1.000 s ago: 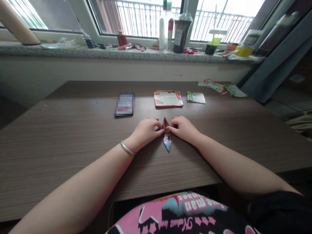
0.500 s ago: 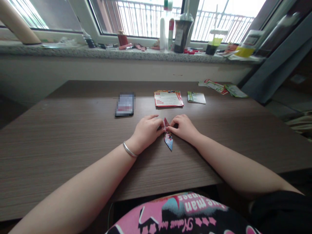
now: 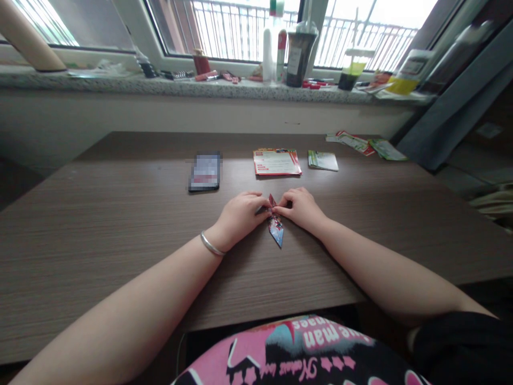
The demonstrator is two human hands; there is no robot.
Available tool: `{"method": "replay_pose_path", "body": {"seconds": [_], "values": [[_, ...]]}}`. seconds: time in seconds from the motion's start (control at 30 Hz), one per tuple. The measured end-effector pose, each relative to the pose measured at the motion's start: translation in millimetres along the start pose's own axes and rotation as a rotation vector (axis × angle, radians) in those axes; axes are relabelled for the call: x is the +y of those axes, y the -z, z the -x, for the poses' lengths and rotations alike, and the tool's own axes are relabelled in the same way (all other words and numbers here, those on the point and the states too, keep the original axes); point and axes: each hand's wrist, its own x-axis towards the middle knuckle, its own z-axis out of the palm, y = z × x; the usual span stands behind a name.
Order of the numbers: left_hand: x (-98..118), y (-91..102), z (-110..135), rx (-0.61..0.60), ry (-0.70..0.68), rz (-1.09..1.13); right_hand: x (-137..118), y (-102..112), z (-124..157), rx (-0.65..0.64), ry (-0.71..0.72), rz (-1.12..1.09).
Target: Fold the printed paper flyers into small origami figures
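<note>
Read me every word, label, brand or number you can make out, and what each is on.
"man": on the shirt, as it appears; its other lettering is too distorted to read surely.
Folded paper between the fingers: nothing readable.
Red-edged card and green-and-white cards: print too small.
Dark-edged device: screen pixelated.
Dark cup on the sill: label blurred.

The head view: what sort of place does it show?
Probably a home or dormitory room: a wood-grain desk by a window, and a speckled windowsill cluttered with bottles and cups.
</note>
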Motion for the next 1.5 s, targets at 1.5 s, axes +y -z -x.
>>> {"method": "replay_pose_path", "body": {"seconds": [1.5], "values": [[12.1,8.0,2.6,-0.086,0.091,0.021,7.9,0.5,6.4,-0.022,0.163,-0.025]]}}
